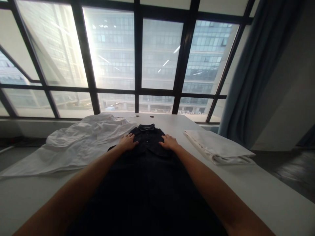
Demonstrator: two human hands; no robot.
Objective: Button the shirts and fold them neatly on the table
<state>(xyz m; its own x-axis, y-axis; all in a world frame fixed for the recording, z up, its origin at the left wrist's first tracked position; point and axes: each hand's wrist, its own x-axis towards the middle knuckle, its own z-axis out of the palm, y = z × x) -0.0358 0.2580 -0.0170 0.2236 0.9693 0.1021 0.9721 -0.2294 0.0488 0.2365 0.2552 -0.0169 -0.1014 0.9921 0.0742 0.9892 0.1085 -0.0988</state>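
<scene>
A black collared shirt (147,139) lies front side up on the white table, its collar at the far end and small buttons down the middle. On its left side, near the shoulder, rests my left hand (127,142), palm down, thumb spread toward the buttons. My right hand (169,142) lies on the opposite side at about the same height, its thumb also pointing inward. Both hands look open and laid on the cloth. The lower part of the shirt blends into the dark area near my body, so its hem cannot be made out.
Crumpled white cloth (81,139) spreads over the left of the table (246,183). A folded white cloth (221,146) lies on the right. Beyond the table stand black-framed windows (137,59), with a blue-grey curtain (248,98) at the right.
</scene>
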